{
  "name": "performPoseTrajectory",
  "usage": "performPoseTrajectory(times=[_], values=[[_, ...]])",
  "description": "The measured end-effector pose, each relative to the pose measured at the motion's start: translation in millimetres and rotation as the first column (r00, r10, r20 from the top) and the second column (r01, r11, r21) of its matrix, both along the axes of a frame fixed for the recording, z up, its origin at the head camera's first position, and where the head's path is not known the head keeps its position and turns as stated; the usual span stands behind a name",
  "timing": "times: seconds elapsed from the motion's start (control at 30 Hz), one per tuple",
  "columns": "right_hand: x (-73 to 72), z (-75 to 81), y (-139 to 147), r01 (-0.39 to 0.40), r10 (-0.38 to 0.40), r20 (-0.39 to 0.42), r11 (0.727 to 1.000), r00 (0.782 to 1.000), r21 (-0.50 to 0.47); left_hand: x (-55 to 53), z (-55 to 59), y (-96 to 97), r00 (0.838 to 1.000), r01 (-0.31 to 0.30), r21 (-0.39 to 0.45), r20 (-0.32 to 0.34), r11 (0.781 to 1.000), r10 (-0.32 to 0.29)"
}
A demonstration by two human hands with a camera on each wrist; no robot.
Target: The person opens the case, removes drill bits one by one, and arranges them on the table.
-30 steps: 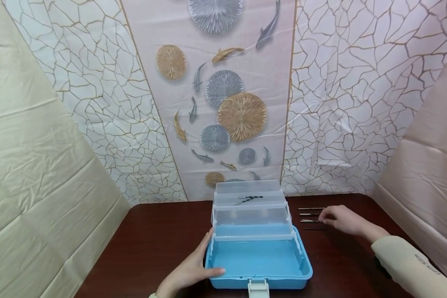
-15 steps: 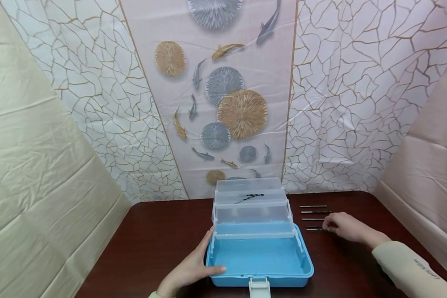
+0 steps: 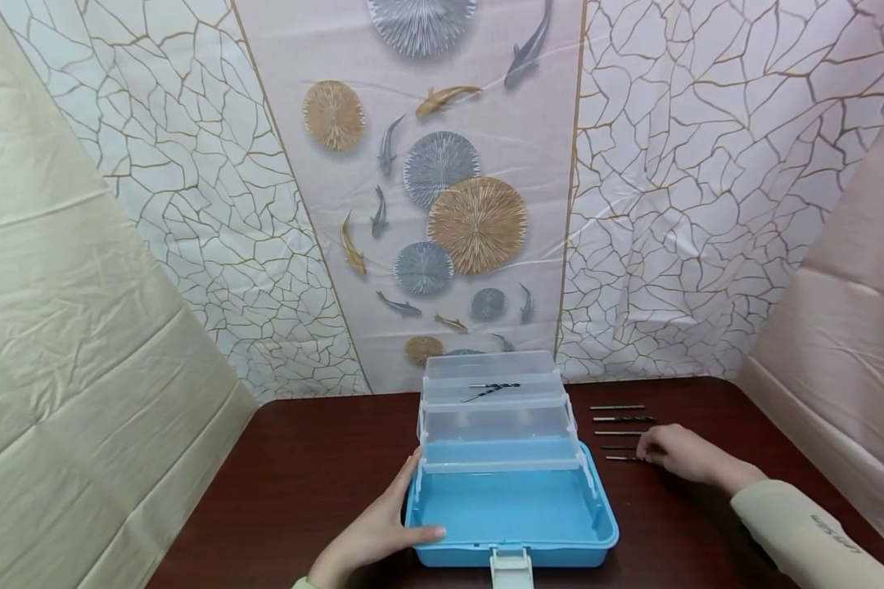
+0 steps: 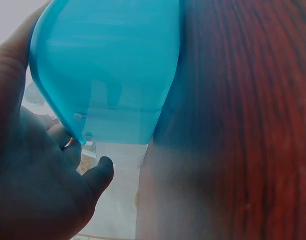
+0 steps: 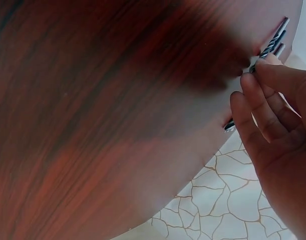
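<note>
A light blue toolbox (image 3: 560, 558) stands open on the table, its clear tiered trays (image 3: 497, 424) raised at the back. My left hand (image 3: 374, 523) grips its left side, thumb over the rim and fingers along the outer wall; the left wrist view shows the blue wall (image 4: 117, 65) close up. To the right of the box, several drill bits lie in a row, among them a dark fluted drill bit (image 3: 622, 420). My right hand (image 3: 681, 454) pinches the nearest drill bit (image 3: 620, 458) between thumb and fingertips at the row's near end, hiding its right tip.
Two dark drill bits (image 3: 492, 391) lie crossed in the upper clear tray. A white latch (image 3: 511, 568) hangs at the box's front. The dark red wooden table (image 3: 302, 474) ends at a patterned cloth backdrop (image 3: 479, 319), with beige cloth at both sides.
My right hand has moved slightly nearer along the row, and the pinched drill bit now lies a little farther from its neighbour. My left hand and the toolbox stay in place.
</note>
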State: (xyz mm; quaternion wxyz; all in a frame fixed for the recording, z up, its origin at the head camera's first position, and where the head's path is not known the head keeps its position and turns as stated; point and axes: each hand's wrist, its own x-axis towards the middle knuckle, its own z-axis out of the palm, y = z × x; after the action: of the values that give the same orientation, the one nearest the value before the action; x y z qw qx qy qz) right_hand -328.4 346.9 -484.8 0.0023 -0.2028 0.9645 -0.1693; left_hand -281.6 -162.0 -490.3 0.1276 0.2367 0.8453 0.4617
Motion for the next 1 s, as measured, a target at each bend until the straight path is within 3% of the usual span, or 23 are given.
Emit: performPoseTrajectory(times=[1.0], values=[[-0.3,-2.7,0.5,0.026,-0.026,0.001,1.0,1.0,0.019,-0.9,-3.2,0.1,1.0,-0.002,0.012,0.008,1.0,0.002]])
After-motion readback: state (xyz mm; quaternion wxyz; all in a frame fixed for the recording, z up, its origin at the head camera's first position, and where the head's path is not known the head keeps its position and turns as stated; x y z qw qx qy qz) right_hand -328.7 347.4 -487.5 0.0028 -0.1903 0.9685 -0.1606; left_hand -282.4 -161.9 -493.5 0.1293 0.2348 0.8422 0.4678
